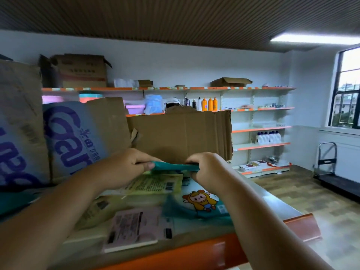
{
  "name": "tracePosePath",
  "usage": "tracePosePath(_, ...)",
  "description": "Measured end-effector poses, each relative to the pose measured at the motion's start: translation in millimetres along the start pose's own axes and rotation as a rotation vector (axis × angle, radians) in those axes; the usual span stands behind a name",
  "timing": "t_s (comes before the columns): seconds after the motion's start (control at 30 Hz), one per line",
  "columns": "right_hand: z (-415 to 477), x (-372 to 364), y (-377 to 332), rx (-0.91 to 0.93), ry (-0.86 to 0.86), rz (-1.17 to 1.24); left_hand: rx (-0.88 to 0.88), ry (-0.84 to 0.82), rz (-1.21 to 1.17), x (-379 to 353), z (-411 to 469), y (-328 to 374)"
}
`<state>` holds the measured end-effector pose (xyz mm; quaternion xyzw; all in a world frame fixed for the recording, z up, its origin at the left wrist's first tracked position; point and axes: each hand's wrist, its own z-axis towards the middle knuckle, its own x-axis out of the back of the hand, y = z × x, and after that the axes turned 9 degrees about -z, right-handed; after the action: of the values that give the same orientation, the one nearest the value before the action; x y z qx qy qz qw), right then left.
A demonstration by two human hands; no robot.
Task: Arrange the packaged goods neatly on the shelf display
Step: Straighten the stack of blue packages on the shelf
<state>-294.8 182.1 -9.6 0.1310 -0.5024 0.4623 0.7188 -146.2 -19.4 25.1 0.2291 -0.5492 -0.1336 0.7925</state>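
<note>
A flat teal packet (175, 166) is held edge-on above the shelf top, my left hand (124, 164) gripping its left end and my right hand (204, 168) its right end. Beneath it lie a yellow-green packet (153, 185), a teal packet with a cartoon figure (200, 201) and a pink packet (136, 227), all flat on the orange-edged shelf (194, 252). A brown cardboard flap (183, 135) stands upright just behind my hands.
Cardboard boxes with blue lettering (68, 137) stand at the left. Wall shelves (261, 129) across the room hold orange bottles (209, 104), white jugs (268, 137) and boxes. A folding hand cart (329, 168) stands on the wooden floor under the window at right.
</note>
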Motion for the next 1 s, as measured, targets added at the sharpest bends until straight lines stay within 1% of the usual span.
tracePosePath(0.17,0.0,1.5,-9.4,0.083,0.084,-0.083,-0.002,-0.048,0.112,1.2,-5.0,7.8)
tracePosePath(0.23,-3.5,1.5,-17.8,0.192,0.128,-0.104,-0.035,-0.056,0.166,-6.4,-6.0,13.9)
tracePosePath(0.3,-8.2,2.3,-25.5,0.318,0.197,-0.114,-0.084,-0.029,0.235,-14.6,-3.3,17.5)
tracePosePath(0.33,-9.7,2.3,-28.0,0.352,0.228,-0.103,-0.110,-0.011,0.250,-16.8,-2.2,18.1)
tracePosePath(0.4,-10.9,2.3,-27.3,0.339,0.252,-0.033,-0.152,0.010,0.226,-16.2,-2.0,16.9)
tracePosePath(0.5,-10.6,2.0,-18.4,0.268,0.165,0.045,-0.164,0.017,0.103,-4.2,-7.9,12.2)
tracePosePath(0.63,-11.7,3.6,-11.7,0.167,0.016,0.020,-0.195,0.022,-0.062,12.0,-13.6,7.3)
tracePosePath(0.73,-13.0,4.8,-12.8,0.122,0.022,0.007,-0.220,0.010,-0.110,13.9,-14.3,8.7)
tracePosePath(0.87,-14.6,7.2,-20.1,0.123,0.132,-0.086,-0.212,-0.075,-0.038,14.7,-14.9,7.4)
tracePosePath(0.93,-13.9,11.1,-27.8,0.120,0.099,-0.193,-0.196,-0.160,-0.045,17.0,-16.7,8.9)
tracePosePath(1.0,-12.6,14.9,-35.4,0.131,0.014,-0.296,-0.185,-0.282,-0.131,18.3,-19.4,13.1)
